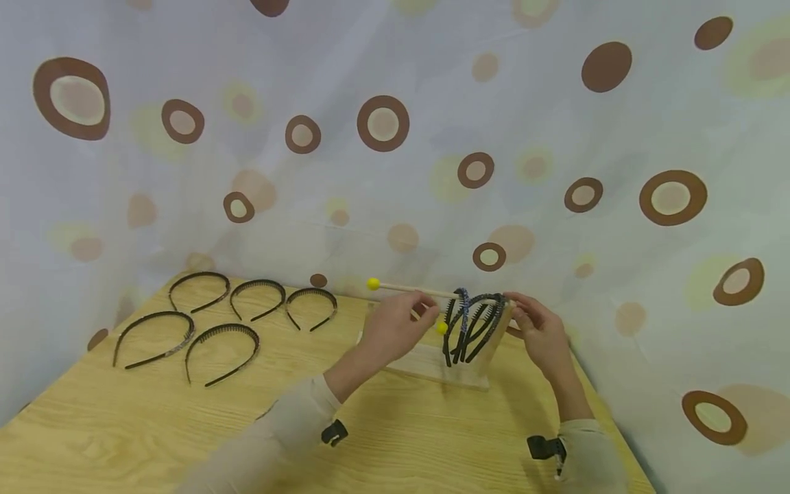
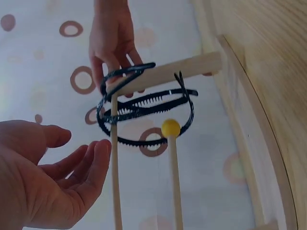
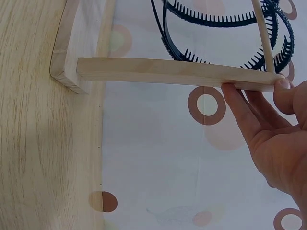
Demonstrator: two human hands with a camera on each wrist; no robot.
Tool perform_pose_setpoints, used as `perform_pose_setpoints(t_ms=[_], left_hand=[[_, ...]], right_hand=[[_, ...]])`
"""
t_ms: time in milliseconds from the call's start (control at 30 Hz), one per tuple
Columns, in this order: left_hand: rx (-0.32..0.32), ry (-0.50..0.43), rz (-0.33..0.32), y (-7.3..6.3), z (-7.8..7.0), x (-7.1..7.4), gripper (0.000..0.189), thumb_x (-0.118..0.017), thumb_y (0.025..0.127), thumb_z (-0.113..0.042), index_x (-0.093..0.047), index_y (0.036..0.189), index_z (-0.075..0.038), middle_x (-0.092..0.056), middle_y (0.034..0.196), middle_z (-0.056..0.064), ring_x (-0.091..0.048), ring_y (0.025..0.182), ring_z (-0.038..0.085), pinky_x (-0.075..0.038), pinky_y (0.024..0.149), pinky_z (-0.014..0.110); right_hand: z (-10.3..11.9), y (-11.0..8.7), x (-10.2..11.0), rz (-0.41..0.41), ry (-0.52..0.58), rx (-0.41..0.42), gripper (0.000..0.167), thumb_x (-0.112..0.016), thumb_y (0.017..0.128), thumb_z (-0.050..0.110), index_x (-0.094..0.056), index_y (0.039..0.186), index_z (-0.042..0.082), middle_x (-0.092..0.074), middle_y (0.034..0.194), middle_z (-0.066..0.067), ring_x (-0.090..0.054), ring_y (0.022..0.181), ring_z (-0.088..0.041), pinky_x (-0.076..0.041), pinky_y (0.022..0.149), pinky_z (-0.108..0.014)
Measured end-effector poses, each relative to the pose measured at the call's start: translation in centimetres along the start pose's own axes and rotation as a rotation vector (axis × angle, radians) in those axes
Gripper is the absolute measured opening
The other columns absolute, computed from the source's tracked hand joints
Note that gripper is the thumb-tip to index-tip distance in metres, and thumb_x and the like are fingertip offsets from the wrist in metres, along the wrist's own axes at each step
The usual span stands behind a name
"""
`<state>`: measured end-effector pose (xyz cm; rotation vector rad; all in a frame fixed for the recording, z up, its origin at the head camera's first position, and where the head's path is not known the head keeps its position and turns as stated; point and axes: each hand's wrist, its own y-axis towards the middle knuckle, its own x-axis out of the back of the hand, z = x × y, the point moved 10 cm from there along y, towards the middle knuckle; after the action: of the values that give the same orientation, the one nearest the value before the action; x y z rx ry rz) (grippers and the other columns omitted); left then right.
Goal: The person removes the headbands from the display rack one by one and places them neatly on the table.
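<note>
**Headbands (image 1: 465, 322) hung on a wooden rack (image 1: 426, 366)**

Near the far right corner of the table (image 1: 432, 439), several headbands are hung from a rod (image 1: 413, 290) of the rack. The upper end of its upright (image 3: 158, 70) is pinched by the right hand (image 1: 546, 336). By the left hand (image 1: 395, 331) nothing is held; its fingers are loosely bent beside the rod. Five other headbands (image 1: 237, 328) are laid toward the left edge. The bands are probably light and springy; each is best taken at the top of its arch, as the thin ends may be snapped.
</note>
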<state>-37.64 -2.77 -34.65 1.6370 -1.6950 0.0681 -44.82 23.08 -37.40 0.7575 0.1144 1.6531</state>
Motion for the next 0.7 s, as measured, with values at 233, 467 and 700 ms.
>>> perform_pose_setpoints(t_ms=[233,467,700], left_hand=[[0.086,0.015,-0.092,0.8,-1.5,-3.4,0.034,-0.062,0.103,-0.038,-0.066,0.123,-0.010,-0.061,0.093,-0.004,-0.058,0.074,0.011,-0.050,0.058,0.028],[0.137,0.262,-0.133,1.5,-2.5,-5.6,0.047,-0.064,0.100,-0.048,-0.060,0.126,-0.010,-0.058,0.103,0.001,-0.055,0.070,0.012,-0.049,0.055,0.031],[0.180,0.273,-0.153,2.0,-2.3,-5.8,0.046,-0.066,0.099,-0.046,-0.060,0.125,-0.009,-0.058,0.105,0.002,-0.056,0.070,0.013,-0.050,0.056,0.031]], right_hand=[[0.1,0.0,0.0,-0.001,0.008,0.004,0.037,-0.049,0.109,0.015,-0.057,0.144,0.004,-0.056,0.124,-0.019,-0.058,0.114,-0.019,-0.057,0.086,-0.035],[0.5,-0.2,0.2,0.003,0.034,0.005,0.037,-0.049,0.109,0.010,-0.055,0.144,0.000,-0.055,0.131,-0.023,-0.058,0.114,-0.024,-0.057,0.087,-0.039],[0.8,-0.2,0.3,0.014,0.032,0.022,0.036,-0.050,0.109,0.010,-0.056,0.143,0.002,-0.054,0.139,-0.021,-0.055,0.121,-0.036,-0.057,0.086,-0.039]])
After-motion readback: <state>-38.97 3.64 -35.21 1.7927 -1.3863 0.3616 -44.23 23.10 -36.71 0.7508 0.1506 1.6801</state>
